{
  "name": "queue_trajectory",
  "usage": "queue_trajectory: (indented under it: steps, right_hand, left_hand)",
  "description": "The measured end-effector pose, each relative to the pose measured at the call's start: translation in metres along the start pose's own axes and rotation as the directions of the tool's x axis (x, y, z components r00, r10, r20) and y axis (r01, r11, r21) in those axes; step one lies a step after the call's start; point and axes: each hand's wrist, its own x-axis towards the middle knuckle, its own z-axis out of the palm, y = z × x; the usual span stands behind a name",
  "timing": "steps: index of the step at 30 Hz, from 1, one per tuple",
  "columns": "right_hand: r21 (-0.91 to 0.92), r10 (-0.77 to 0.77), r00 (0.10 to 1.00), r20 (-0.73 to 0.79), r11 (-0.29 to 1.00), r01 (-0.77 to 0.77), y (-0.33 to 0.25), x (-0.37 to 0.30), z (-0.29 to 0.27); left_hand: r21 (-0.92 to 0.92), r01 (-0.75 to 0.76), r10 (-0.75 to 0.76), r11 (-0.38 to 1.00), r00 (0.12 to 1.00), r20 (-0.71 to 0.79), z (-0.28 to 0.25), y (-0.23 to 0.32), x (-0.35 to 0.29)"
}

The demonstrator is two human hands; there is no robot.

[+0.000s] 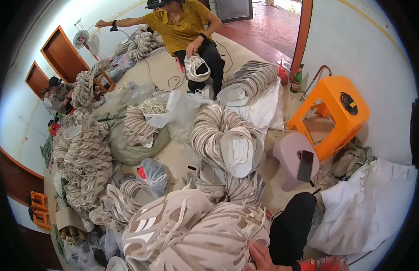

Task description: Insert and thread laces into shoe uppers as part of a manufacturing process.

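Note:
A large bundle of beige shoe uppers point(205, 235), with mesh panels and pale strips, fills the space right in front of me. My right hand point(260, 257) grips its lower right side, fingers bent against the material. Part of that hand is cut off by the lower edge. My left hand does not show. Just beyond lies another ring-shaped stack of shoe uppers point(238, 147), a white sole-shaped piece facing up on its end. More nested uppers point(132, 192) lie to the left of it.
Opposite, a seated person point(182, 27) in a yellow shirt holds a shoe upper point(197, 67). An orange stool point(340, 97) and a pink stool point(290, 156) bearing a phone point(305, 166) stand right, by a white sack point(358, 207). Piled uppers point(85, 158) line the left.

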Motion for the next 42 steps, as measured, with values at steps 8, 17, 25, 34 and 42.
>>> queue_trajectory:
  steps: [8, 17, 25, 34, 42]
  right_hand:
    - [0.034, -0.097, 0.995, -0.027, 0.995, 0.098, -0.022, 0.017, -0.012]
    - [0.431, 0.271, 0.919, 0.285, 0.820, -0.376, 0.045, 0.180, 0.017]
    - [0.278, 0.521, 0.688, 0.505, 0.657, -0.701, 0.232, 0.226, 0.146]
    - [-0.088, 0.569, 0.790, 0.229, 0.820, -0.566, 0.251, 0.250, 0.190]
    - [0.476, 0.583, 0.758, 0.294, 0.598, -0.645, 0.170, 0.254, 0.147]
  left_hand:
    - [0.248, -0.245, 0.224, 0.937, 0.968, 0.109, 0.334, 0.013, 0.191]
    - [0.503, -0.446, 0.493, 0.740, 0.869, 0.046, 0.416, 0.070, 0.163]
    - [-0.347, -0.042, 0.012, 0.937, 0.996, -0.089, 0.362, -0.006, 0.316]
    - [0.106, -0.030, 0.074, 0.994, 0.895, -0.440, 0.352, -0.021, 0.378]
    - [0.241, -0.237, 0.309, 0.941, 0.892, -0.330, 0.355, 0.020, 0.305]
